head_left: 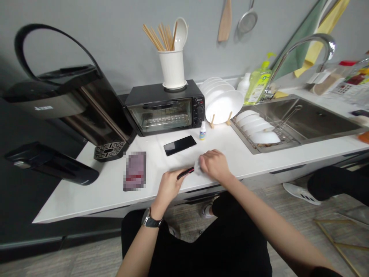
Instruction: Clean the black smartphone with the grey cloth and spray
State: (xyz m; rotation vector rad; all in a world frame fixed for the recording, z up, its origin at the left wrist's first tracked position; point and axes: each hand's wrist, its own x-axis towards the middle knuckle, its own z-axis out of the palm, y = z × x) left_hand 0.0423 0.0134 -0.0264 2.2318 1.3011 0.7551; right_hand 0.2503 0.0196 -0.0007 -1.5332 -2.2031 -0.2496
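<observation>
My left hand [168,187] is closed round one end of a slim dark phone [185,173], seen nearly edge-on above the counter's front part. My right hand [215,164] is curled over a small whitish cloth [198,167] beside the phone's far end; whether the two touch I cannot tell. Behind my hands a second black phone [180,146] lies flat. A small white spray bottle [202,131] with a blue and yellow label stands upright to its right. Left of my left hand lies a blurred-out purplish flat thing [135,170].
A black toaster oven [165,109] carries a white utensil pot [172,67]. White plates [225,105] stand in a rack. On the right is a steel sink [317,119] with bowls [263,132]. A water dispenser [95,100] and a dark flask [57,165] occupy the left. Someone's shoe [301,193] shows below.
</observation>
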